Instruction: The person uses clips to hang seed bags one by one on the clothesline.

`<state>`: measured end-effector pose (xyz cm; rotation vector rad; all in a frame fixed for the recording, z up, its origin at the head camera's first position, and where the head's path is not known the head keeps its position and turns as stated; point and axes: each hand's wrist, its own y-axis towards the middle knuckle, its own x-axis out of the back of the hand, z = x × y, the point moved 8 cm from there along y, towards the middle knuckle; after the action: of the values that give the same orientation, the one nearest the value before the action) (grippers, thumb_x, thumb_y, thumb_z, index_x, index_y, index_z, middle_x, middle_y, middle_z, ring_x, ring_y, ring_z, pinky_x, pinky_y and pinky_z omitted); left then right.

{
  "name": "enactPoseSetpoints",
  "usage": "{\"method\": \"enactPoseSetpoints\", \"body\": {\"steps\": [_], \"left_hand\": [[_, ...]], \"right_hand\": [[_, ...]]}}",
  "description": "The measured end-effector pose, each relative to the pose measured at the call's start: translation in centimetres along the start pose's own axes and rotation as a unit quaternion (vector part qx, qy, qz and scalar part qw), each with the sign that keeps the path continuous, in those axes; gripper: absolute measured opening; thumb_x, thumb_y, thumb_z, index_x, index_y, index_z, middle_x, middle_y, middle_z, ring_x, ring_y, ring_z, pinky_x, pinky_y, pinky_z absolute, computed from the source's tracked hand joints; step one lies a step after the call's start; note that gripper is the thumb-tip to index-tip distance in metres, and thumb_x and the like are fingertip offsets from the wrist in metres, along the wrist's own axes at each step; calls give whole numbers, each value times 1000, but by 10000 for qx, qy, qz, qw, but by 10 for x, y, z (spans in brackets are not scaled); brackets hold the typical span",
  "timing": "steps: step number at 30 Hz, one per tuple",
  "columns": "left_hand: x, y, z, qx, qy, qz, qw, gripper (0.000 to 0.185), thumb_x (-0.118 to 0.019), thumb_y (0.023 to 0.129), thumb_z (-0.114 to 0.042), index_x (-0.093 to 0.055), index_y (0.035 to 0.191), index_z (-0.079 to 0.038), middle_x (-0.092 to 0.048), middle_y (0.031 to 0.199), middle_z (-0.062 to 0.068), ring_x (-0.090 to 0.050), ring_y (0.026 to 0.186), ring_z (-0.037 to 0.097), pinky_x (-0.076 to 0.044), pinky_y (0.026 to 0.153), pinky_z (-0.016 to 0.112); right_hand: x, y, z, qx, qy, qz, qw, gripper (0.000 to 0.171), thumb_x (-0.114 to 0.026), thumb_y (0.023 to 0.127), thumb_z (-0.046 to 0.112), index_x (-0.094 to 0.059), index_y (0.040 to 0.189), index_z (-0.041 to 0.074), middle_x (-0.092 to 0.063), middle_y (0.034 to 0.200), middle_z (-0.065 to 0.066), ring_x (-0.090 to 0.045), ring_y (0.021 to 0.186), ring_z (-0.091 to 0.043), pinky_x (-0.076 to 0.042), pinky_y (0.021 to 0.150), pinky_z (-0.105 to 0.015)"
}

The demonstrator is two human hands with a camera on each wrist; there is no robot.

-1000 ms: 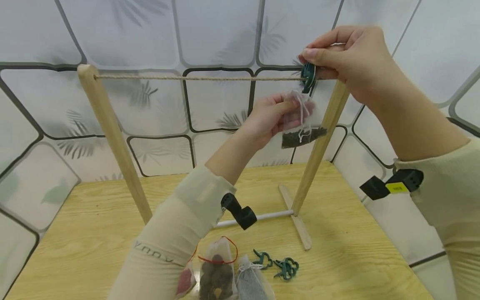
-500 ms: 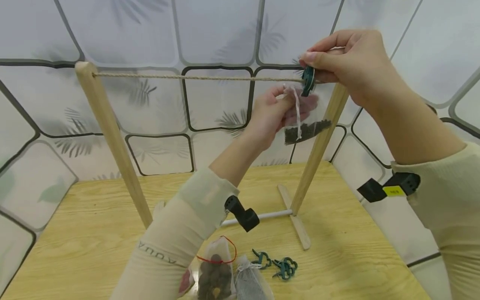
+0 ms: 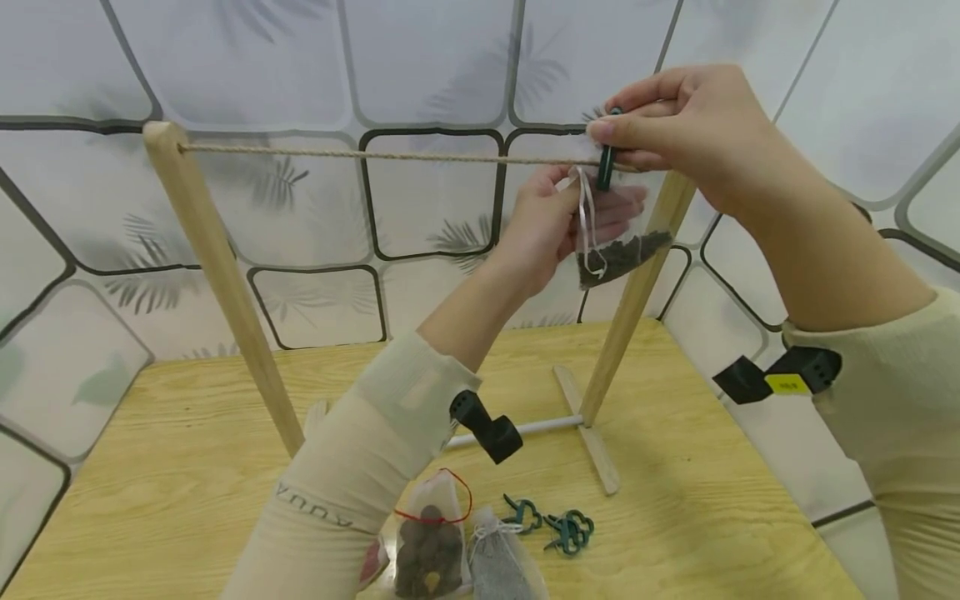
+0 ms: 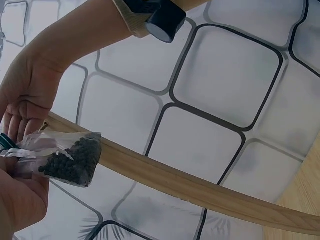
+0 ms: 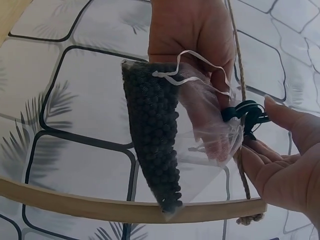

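A sheer drawstring bag (image 3: pixel 626 260) with small dark beads or seeds in its bottom hangs tilted at the right part of the twine rope (image 3: pixel 337 152). My left hand (image 3: pixel 542 225) grips its upper part, some fingers showing through the mesh. White drawstrings dangle from its neck. My right hand (image 3: pixel 701 137) pinches a dark green clip (image 3: pixel 605 167) at the rope, just above the bag. In the right wrist view, the clip (image 5: pixel 247 115) sits at the rope against the bag's gathered top; whether it bites the mesh, I cannot tell.
The rope spans two wooden posts (image 3: pixel 225 283) of a stand on a wooden table (image 3: pixel 697 483). In front lie a bag of brown round things (image 3: pixel 429 550), a grey bag (image 3: pixel 504 562), a partly hidden reddish bag (image 3: pixel 372 563) and several green clips (image 3: pixel 570 532).
My left hand has brought the bag's top up to the rope and slightly right. The clip has turned edge-on, and my right hand has come down a little.
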<state>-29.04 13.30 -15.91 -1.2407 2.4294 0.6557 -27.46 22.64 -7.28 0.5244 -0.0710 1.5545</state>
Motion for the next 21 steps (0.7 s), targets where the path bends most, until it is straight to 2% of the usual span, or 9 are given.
{"method": "enactPoseSetpoints", "body": {"steps": [3, 5, 8, 10, 12, 15, 18, 21], "left_hand": [[4, 0, 2, 28, 76, -58, 10000, 20, -41, 102, -14, -55, 109, -2, -60, 117, 26, -68, 98, 27, -54, 85, 34], [10, 1, 5, 68, 100, -191, 9997, 17, -42, 102, -12, -55, 104, -3, -62, 115, 24, -70, 88, 20, -55, 82, 30], [22, 2, 8, 90, 172, -541, 9983, 14, -42, 101, -9, -54, 95, -7, -71, 94, 13, -65, 70, 8, -54, 67, 21], [30, 2, 9, 55, 227, -703, 9973, 13, -44, 99, -11, -55, 94, -6, -69, 82, 7, -64, 66, 8, -52, 62, 20], [39, 2, 10, 68, 296, -820, 9962, 16, -46, 98, -14, -59, 96, -5, -68, 80, 6, -67, 70, 12, -52, 61, 21], [50, 0, 16, 339, 152, -854, 9957, 28, -44, 98, -22, -63, 105, -2, -70, 103, 16, -69, 93, 22, -55, 76, 28], [61, -3, 22, 596, 7, -915, 9940, 39, -41, 100, -27, -62, 115, 2, -62, 121, 20, -62, 110, 27, -51, 90, 34], [70, -5, 25, 705, -132, -972, 9927, 41, -43, 100, -26, -59, 121, 5, -59, 125, 20, -59, 114, 29, -48, 96, 39]], "right_hand": [[-2, 1, -2, -44, -439, 127, 9989, 50, -77, 79, 16, -54, 120, -2, -71, 93, 2, -66, 89, -10, -53, 76, -17], [-4, 0, -2, -37, -825, 186, 9964, 55, -75, 81, 19, -52, 126, -1, -70, 96, 5, -63, 96, -11, -50, 85, -19], [-6, -4, 0, 60, -1291, 130, 9915, 58, -73, 83, 25, -50, 132, 4, -69, 106, 6, -56, 107, -14, -42, 100, -29], [-5, -8, 3, 172, -1308, -38, 9913, 56, -72, 84, 27, -52, 132, 7, -68, 109, 6, -55, 110, -13, -37, 105, -34], [-3, -12, 8, 471, -1083, -310, 9925, 50, -73, 83, 25, -57, 127, 7, -69, 108, 6, -58, 108, -11, -39, 103, -29], [0, -18, 19, 1320, -51, -629, 9892, 35, -73, 82, 13, -65, 114, 0, -72, 97, 1, -65, 96, -10, -47, 92, -21], [0, -24, 27, 2129, 1128, -525, 9691, 21, -71, 81, 0, -67, 99, -10, -73, 86, -9, -70, 84, -16, -53, 80, -21], [1, -31, 30, 2648, 1567, -395, 9507, 16, -67, 82, -6, -64, 92, -18, -71, 81, -16, -70, 78, -22, -55, 76, -27]]}}
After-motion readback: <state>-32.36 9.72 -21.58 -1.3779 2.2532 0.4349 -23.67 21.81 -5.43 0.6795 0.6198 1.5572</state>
